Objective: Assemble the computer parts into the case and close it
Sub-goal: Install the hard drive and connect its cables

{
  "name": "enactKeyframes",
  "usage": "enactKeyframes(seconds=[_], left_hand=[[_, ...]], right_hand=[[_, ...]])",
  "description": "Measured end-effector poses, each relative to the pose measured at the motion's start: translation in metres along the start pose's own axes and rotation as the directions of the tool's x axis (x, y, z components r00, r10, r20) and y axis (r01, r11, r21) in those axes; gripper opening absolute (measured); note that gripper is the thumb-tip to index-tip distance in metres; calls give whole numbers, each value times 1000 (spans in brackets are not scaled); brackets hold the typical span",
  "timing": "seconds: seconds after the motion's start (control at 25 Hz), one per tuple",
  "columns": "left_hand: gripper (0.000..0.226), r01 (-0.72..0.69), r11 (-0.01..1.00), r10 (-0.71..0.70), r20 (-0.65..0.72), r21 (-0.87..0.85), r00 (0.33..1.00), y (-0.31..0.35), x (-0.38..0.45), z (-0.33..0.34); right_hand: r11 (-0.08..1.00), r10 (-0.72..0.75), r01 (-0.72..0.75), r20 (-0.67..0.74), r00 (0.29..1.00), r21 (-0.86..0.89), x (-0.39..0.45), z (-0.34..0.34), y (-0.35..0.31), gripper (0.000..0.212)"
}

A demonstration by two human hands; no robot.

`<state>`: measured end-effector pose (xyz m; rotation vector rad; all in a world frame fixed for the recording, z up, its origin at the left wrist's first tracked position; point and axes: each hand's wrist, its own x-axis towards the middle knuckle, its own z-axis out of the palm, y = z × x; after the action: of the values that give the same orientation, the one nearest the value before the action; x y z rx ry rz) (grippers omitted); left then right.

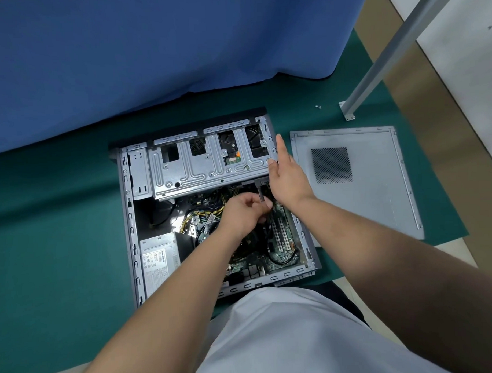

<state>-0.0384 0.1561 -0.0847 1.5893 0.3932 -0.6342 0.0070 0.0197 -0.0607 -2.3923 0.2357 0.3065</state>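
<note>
An open grey computer case [128,218] lies on its side on a green mat. Its metal drive cage [199,165] fills the far half; the motherboard [280,235] and the power supply [158,256] sit in the near half. My left hand [241,214] is inside the case and pinches a black cable connector [260,190] just under the drive cage. My right hand [287,173] rests at the cage's right edge, fingers straight and thumb touching the metal. The grey side panel [378,187] lies flat to the right of the case, apart from it.
A blue cloth [151,50] hangs behind the case. A metal leg [374,70] stands on the mat at the far right, with two small screws [318,106] near its foot. Yellow and black cables [195,216] crowd the middle of the case. The green mat [59,234] spreads left.
</note>
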Motion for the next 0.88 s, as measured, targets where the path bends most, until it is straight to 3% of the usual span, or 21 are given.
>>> enactKeyframes(seconds=[0.08,0.16,0.28,0.4,0.44,0.6,0.72,0.88], left_hand=[[21,30,995,-40,105,94,994,-11,-6,-1],[18,68,993,-81,127,100,989,-21,-11,-1],[26,141,988,-146,99,60,984,-24,-15,2],[37,134,945,-152,39,297,988,-21,-18,12],[36,181,936,-199,28,302,980,-20,-19,14],[23,442,894,-448,99,77,888,-19,-24,14],[19,441,895,-437,68,-70,897,-27,-28,18],[22,391,918,-393,-13,-72,919,-32,-27,26]], right_hand=[[1000,4,-4,1,1000,-5,0,0,-1,62],[1000,9,-8,6,1000,-7,0,0,0,63],[1000,9,-9,3,1000,-7,-1,1,-1,62],[1000,15,-15,7,1000,0,0,-1,-1,62],[1000,15,-15,9,1000,0,0,-1,-1,62],[1000,21,-21,11,1000,1,0,-1,-1,63],[1000,25,-25,15,1000,6,0,-1,-2,63],[999,32,-32,15,999,10,0,-1,-2,63]])
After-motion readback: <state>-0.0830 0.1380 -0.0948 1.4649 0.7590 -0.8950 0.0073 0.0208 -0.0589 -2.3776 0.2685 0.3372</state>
